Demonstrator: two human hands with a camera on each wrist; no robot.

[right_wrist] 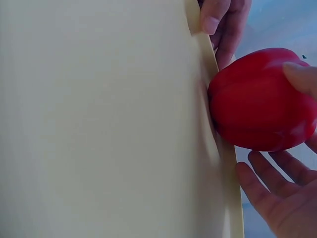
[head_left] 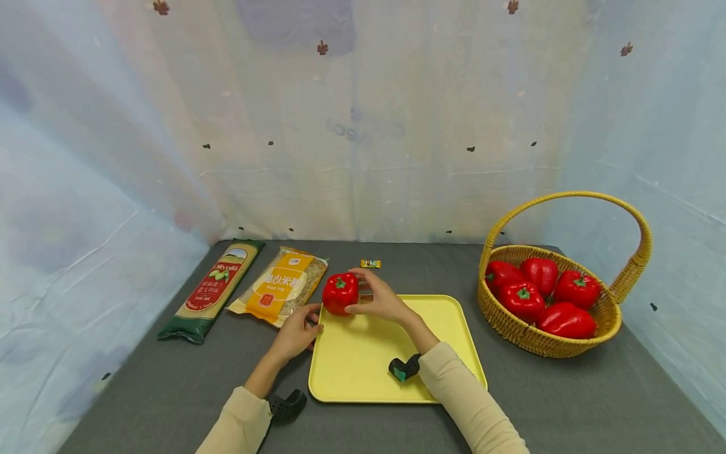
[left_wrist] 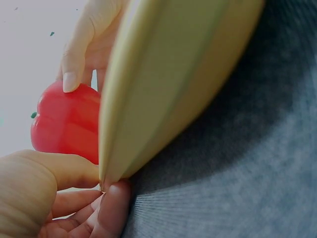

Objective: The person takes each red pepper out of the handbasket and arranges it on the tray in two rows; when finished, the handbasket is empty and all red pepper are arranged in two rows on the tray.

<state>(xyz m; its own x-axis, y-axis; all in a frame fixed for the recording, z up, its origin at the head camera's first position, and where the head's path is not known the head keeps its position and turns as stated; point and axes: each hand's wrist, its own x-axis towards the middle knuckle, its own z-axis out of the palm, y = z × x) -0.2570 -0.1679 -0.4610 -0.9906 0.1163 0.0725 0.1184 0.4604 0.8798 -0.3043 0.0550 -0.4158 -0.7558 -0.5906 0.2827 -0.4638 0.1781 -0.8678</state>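
Observation:
A red bell pepper (head_left: 340, 294) with a green stem stands at the far left corner of a yellow tray (head_left: 391, 359). My right hand (head_left: 383, 299) holds the pepper from its right side, thumb on the near side and fingers reaching round the far side. In the right wrist view, the thumb touches the pepper (right_wrist: 262, 101), while several fingers spread below it, some apart from its skin. My left hand (head_left: 296, 331) pinches the tray's left rim between thumb and fingers; the left wrist view shows this grip on the tray edge (left_wrist: 148, 99) close up.
A wicker basket (head_left: 522, 337) with several red bell peppers and a tall handle stands at the right. Left of the tray lie a yellow bag of grain (head_left: 283, 287) and a green-ended pasta packet (head_left: 215, 287). A small wrapped candy (head_left: 371, 263) lies behind the tray.

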